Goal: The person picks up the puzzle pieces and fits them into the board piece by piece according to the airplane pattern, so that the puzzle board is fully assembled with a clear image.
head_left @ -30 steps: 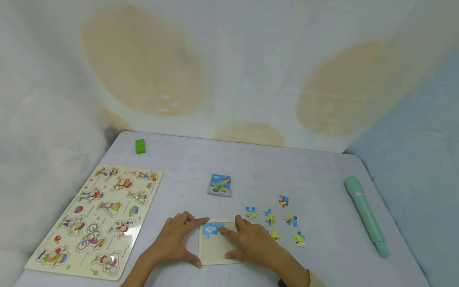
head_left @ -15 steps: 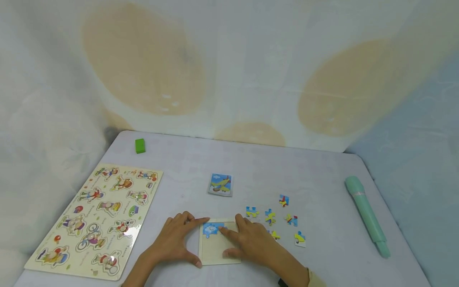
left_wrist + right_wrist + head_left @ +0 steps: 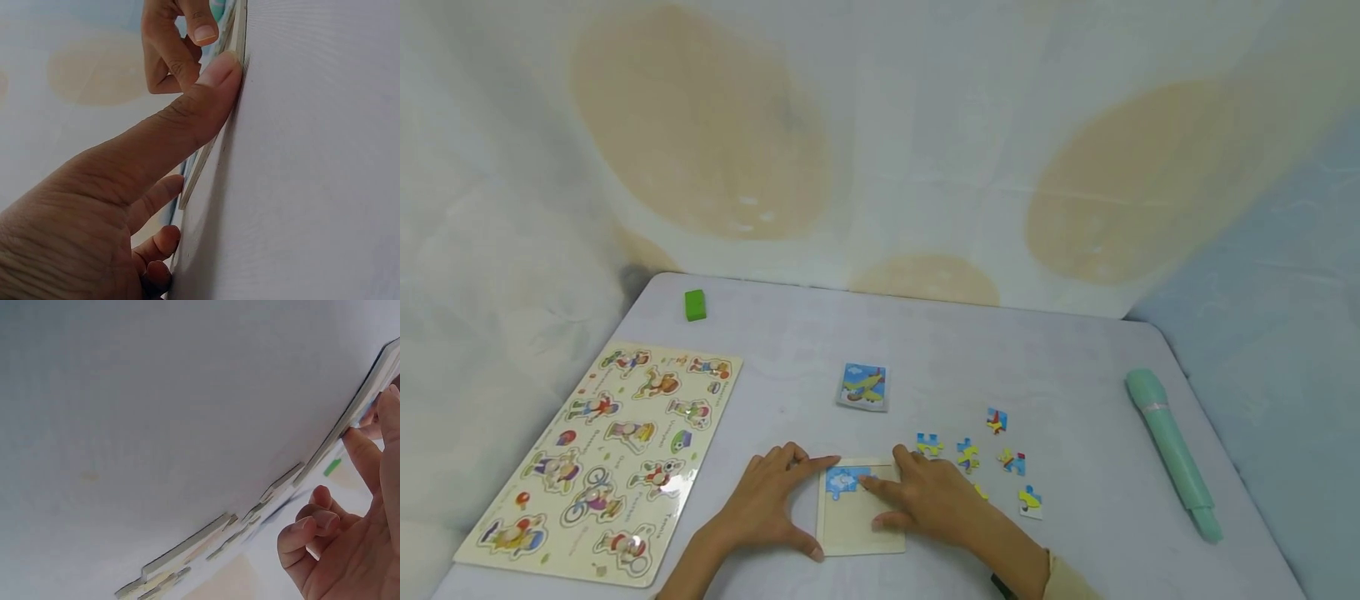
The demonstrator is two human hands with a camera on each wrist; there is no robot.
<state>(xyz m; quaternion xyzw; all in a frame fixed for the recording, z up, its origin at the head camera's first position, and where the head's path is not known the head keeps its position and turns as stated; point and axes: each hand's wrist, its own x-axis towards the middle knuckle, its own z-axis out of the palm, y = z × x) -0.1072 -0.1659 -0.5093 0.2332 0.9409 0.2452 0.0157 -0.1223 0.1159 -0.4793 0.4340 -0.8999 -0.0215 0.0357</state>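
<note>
A small square wooden puzzle tray lies flat in front of the person. In its upper left corner sit joined blue jigsaw pieces with a white cloud print. The left hand spans the tray's left side, its index finger at the far corner and its thumb at the near corner. Over the tray's right part, the right hand presses its index fingertip at the right end of the blue pieces. In the right wrist view, several of its other fingers are bent and hold nothing.
Several loose jigsaw pieces lie right of the tray. Behind it is a small airplane picture. A large peg puzzle board takes up the left side; a green block lies far left. At right lies a mint-green tube-shaped object.
</note>
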